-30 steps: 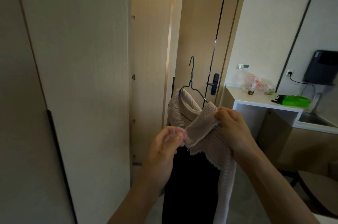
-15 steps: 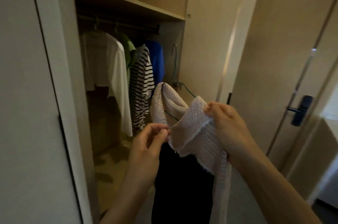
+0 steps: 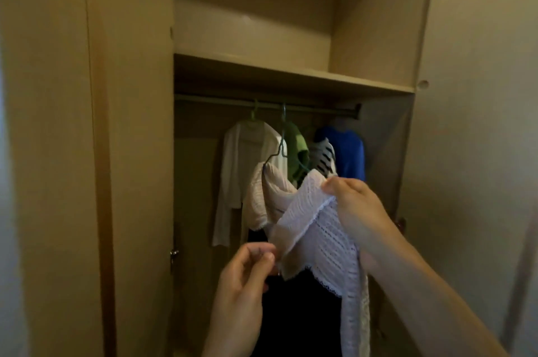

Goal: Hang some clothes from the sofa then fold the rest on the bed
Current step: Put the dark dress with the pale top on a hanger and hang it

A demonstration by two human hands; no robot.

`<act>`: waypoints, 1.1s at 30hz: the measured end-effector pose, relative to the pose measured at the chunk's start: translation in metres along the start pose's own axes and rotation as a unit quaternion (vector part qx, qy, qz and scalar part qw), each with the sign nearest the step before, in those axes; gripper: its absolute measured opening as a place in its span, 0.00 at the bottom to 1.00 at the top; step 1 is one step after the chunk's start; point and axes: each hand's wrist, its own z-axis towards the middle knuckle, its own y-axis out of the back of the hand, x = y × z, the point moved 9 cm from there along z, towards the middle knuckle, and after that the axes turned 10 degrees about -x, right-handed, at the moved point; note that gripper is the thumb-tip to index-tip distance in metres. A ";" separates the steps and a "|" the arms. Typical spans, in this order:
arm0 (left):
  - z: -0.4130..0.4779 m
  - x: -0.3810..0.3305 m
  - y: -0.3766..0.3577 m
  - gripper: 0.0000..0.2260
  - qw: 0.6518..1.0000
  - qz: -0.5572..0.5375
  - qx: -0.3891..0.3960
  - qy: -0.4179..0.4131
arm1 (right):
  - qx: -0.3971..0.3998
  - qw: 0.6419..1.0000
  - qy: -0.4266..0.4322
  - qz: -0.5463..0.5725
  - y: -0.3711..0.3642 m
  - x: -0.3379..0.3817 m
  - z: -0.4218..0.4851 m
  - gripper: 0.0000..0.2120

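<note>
A pale knit garment (image 3: pixel 308 225) with a black lower part hangs on a green wire hanger (image 3: pixel 281 150), held up in front of the open wardrobe. My right hand (image 3: pixel 355 205) grips the garment's right shoulder, over the hanger's end. My left hand (image 3: pixel 247 275) pinches the knit's lower left edge between thumb and fingers. The hanger's hook stands just below the clothes rail (image 3: pixel 291 107), overlapping it in view; I cannot tell whether it touches.
On the rail hang a white shirt (image 3: pixel 241 170), a green top (image 3: pixel 297 150), a striped top (image 3: pixel 324 155) and a blue shirt (image 3: pixel 346 150). A shelf (image 3: pixel 291 74) runs above the rail. The wardrobe's side panels (image 3: pixel 139 153) stand left and right.
My view has swung left from the door to face the open wardrobe. Both hands have carried the hanger and garment up toward the rail.
</note>
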 end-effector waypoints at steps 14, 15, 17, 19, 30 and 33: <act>0.155 -0.063 -0.010 0.07 0.976 0.062 -0.189 -0.083 | 0.152 0.985 0.034 0.078 -0.174 0.043 0.222 0.08; 0.163 -0.067 -0.012 0.08 0.975 0.064 -0.198 -0.083 | 0.164 0.982 0.040 0.080 -0.189 0.047 0.239 0.10; 0.180 -0.077 -0.014 0.07 0.969 0.070 -0.220 -0.090 | 0.191 0.976 0.044 0.093 -0.218 0.059 0.265 0.13; 0.196 -0.084 -0.016 0.07 0.962 0.084 -0.238 -0.105 | 0.207 0.972 0.045 0.101 -0.243 0.069 0.286 0.16; 0.244 -0.071 -0.007 0.09 0.946 0.132 -0.279 -0.097 | 0.224 0.970 0.072 0.066 -0.332 0.077 0.354 0.16; 0.249 -0.064 -0.004 0.09 0.941 0.141 -0.293 -0.091 | 0.232 0.970 0.066 0.026 -0.343 0.063 0.365 0.12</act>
